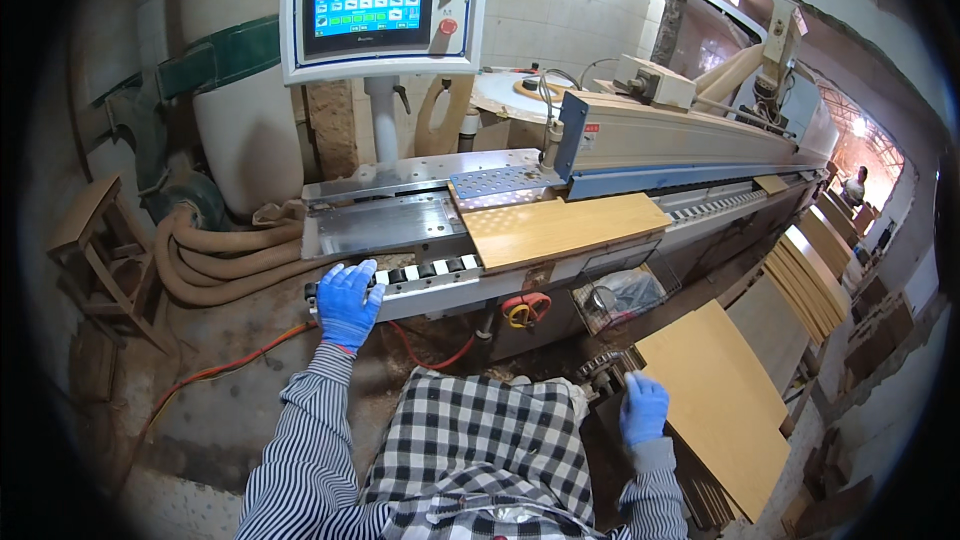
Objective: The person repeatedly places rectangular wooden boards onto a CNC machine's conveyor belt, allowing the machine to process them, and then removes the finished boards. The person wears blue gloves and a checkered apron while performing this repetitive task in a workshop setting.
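My left hand (348,308), in a blue glove, rests on the left end of the roller rail (430,271), fingers stretched over it and apart. To its right, a wood-grain board (560,230) lies flat across the machine bed, its near edge over the rail. My right hand (643,410), also gloved in blue, is at the left edge of a stack of large yellowish boards (725,390). Its fingers are curled, and whatever may be in them is hidden. The long edge-banding machine (690,145) runs from the board toward the back right.
A control panel with a lit screen (368,5) stands above the machine. Thick hoses (220,260) and a wooden stool (110,260) are at left. Red scissors-like handles (528,309) hang below the rail, beside a wire basket (625,297). More board stacks (810,270) stand at right; a person (855,185) is far back.
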Tool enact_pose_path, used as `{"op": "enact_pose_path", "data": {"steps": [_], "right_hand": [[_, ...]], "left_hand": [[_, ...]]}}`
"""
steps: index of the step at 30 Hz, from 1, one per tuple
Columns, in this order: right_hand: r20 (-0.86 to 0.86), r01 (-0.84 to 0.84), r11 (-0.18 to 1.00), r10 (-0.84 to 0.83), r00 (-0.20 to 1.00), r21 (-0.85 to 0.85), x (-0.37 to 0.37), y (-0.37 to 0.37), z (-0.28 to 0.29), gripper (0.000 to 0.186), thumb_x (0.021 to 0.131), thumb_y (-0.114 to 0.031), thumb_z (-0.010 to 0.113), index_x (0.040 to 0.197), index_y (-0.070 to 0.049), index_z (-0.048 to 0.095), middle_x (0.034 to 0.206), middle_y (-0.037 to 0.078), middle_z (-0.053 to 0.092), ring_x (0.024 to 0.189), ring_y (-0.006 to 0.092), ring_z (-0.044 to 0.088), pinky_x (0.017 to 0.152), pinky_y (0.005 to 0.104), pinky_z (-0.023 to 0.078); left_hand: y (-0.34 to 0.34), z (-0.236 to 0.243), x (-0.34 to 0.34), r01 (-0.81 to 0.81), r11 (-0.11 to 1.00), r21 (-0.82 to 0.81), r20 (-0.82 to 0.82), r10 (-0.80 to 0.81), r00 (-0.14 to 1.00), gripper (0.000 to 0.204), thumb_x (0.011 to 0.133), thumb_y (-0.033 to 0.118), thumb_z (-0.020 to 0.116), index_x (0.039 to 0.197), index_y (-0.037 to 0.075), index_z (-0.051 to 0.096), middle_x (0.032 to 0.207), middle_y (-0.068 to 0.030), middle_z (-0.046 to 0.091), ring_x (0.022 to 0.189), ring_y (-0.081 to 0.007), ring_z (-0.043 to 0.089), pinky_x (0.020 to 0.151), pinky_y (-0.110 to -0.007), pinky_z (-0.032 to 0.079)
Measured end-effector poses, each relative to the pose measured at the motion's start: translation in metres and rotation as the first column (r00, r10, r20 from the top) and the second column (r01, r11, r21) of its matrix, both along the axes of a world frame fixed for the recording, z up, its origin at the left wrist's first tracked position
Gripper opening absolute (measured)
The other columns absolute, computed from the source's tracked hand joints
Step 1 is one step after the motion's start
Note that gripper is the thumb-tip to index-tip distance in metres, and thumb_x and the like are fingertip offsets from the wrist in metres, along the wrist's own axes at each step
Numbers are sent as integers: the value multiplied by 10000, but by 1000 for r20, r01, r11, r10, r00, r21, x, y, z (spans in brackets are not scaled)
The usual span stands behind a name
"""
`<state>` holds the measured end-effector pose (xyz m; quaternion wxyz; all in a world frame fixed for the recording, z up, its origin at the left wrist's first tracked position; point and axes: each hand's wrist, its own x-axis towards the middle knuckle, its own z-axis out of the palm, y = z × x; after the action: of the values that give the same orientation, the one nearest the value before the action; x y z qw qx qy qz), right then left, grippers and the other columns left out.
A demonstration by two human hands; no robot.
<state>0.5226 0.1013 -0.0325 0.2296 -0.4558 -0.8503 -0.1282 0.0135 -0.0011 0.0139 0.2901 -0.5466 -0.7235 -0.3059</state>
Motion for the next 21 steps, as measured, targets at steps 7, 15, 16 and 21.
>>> {"op": "enact_pose_path", "data": {"steps": [7, 15, 16, 21], "right_hand": [[-631, -270, 604, -776, 17, -750, 48, -55, -45, 252, 925, -340, 605, 894, -91, 619, 763, 41, 643, 596, 142, 564, 611, 273, 490], [-586, -199, 790, -574, -572, -579, 111, -69, -59, 472, 840, -564, 638, 1014, -128, 595, 847, 55, 613, 683, 149, 515, 687, 302, 486], [-584, -225, 783, -592, -555, -580, 113, -70, -63, 452, 841, -554, 644, 1007, -136, 597, 861, 57, 614, 695, 152, 519, 696, 307, 487], [-535, -612, 664, -734, -419, -430, 91, -98, -69, 406, 845, -516, 658, 897, -113, 661, 827, 89, 688, 634, 206, 611, 639, 372, 537]], "left_hand": [[0, -1, 0, 11, 999, 44, -12, -10, 1000, 400, 836, 299, 640, 1174, 84, 627, 1127, -90, 661, 1054, -245, 597, 1026, -426, 386], [1, 0, 1, 6, 998, 56, -6, -6, 1000, 378, 837, 294, 643, 1149, 80, 637, 1103, -89, 668, 1039, -244, 603, 1017, -430, 393], [1, 0, 2, 6, 999, 54, -3, -5, 1000, 377, 837, 293, 643, 1148, 80, 637, 1103, -90, 668, 1039, -245, 603, 1017, -431, 393], [2, 0, 1, 12, 999, 39, 6, -12, 1000, 375, 831, 289, 647, 1145, 84, 640, 1103, -94, 668, 1041, -248, 603, 1017, -428, 393]]}}
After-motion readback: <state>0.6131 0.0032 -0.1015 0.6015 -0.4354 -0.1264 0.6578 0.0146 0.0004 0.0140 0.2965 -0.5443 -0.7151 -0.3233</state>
